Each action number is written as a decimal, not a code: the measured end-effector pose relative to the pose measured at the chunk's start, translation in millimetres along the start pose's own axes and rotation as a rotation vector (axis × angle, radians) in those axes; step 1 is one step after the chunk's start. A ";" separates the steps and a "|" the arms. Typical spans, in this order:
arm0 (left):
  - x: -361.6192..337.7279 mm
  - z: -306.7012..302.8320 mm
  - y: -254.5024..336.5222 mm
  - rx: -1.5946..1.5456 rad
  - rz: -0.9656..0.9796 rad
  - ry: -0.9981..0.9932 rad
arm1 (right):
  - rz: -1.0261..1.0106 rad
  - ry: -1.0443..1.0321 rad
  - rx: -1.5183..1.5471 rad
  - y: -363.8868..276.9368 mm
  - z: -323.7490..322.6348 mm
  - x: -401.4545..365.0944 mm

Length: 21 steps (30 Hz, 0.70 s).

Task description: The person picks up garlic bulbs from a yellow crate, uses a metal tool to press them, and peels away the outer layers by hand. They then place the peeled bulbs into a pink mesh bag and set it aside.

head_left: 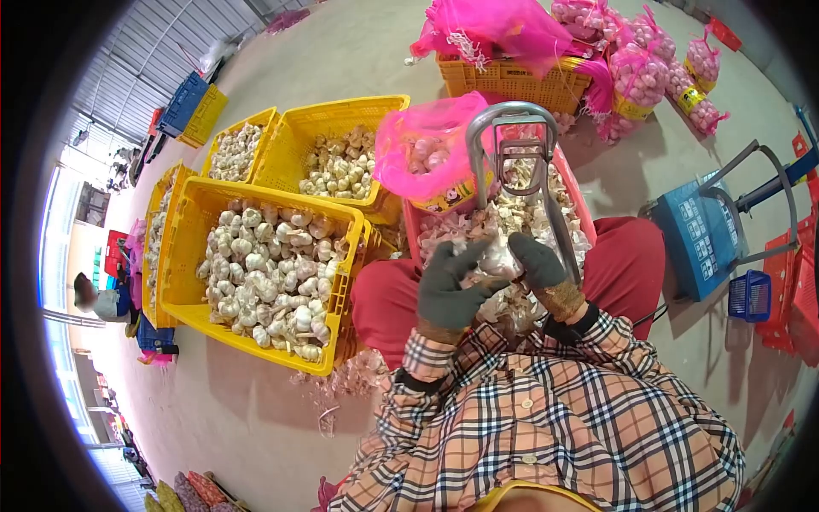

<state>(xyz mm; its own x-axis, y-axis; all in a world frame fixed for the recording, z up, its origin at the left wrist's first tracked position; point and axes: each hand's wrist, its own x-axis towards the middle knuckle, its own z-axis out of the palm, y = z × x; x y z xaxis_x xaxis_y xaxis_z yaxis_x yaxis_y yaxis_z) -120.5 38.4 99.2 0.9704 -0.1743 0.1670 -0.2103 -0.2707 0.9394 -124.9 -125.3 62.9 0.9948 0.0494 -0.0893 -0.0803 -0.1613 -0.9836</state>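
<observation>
Both my hands wear dark grey gloves and meet over my lap. My left hand (448,290) and my right hand (539,266) grip one garlic bulb (497,264) between them. Right behind them stands a red crate (582,192) full of garlic and loose skins, with a grey metal frame (512,136) standing up out of it. My knees in red trousers (627,260) flank the crate.
A yellow crate (183,256) of cleaned garlic bulbs sits at my left, with more yellow crates (341,115) behind it. A pink mesh bag (422,149) lies on the crates. Filled pink bags (640,72) and an orange crate (512,81) are beyond. A blue trolley (704,230) stands right.
</observation>
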 end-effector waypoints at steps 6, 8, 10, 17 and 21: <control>-26.4 33.6 -30.7 -0.267 0.061 0.098 | -0.501 0.228 -0.152 26.1 8.7 7.5; -36.1 32.8 -21.3 -0.308 -0.059 -0.054 | 0.474 0.040 0.475 0.1 -1.1 12.1; -35.1 17.7 -10.7 0.263 -0.034 -0.946 | 0.500 0.101 0.521 -6.5 -7.8 15.6; -1.2 -22.3 -15.0 0.224 -0.172 -0.194 | 0.203 -0.210 0.166 6.3 -3.2 18.0; 3.1 -3.0 -31.4 -0.251 -0.085 -0.343 | 0.036 -0.121 0.167 35.7 8.8 12.4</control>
<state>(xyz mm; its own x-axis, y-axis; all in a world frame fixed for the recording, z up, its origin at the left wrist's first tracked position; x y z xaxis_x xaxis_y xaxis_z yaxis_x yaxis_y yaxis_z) -110.6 49.2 71.1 0.8783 -0.4778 0.0169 -0.0551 -0.0659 0.9963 -116.0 -121.7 25.3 0.9770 0.1664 -0.1336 -0.1355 -0.0004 -0.9908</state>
